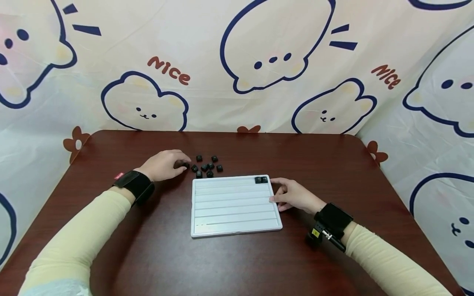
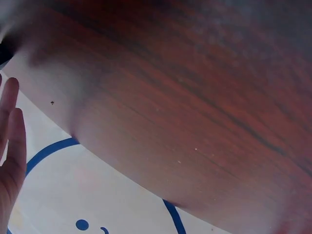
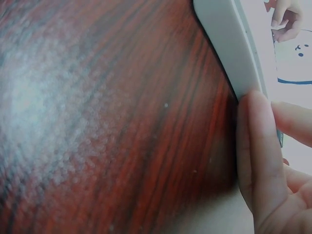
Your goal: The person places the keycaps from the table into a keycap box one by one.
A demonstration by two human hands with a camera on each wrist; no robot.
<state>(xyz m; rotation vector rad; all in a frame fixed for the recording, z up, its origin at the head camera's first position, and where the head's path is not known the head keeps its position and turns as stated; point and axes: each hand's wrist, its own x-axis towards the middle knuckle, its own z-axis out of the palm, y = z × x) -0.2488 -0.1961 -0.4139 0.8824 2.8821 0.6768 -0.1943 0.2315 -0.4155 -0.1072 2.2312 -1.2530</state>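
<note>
My left hand reaches to the left end of a loose group of small black keycaps. Its thumb and fingers pinch one black keycap. In the left wrist view the fingers show at the left edge, with a dark piece beyond them. A flat white tray with raised horizontal rows lies on the table. Two black keycaps sit side by side in its top right corner. My right hand grips the tray's right edge, thumb over the rim.
The brown wooden table has rounded far corners. Behind and beside it hangs a white cloth printed with blue-outlined cartoon bears. Several loose keycaps lie just beyond the tray's far left edge.
</note>
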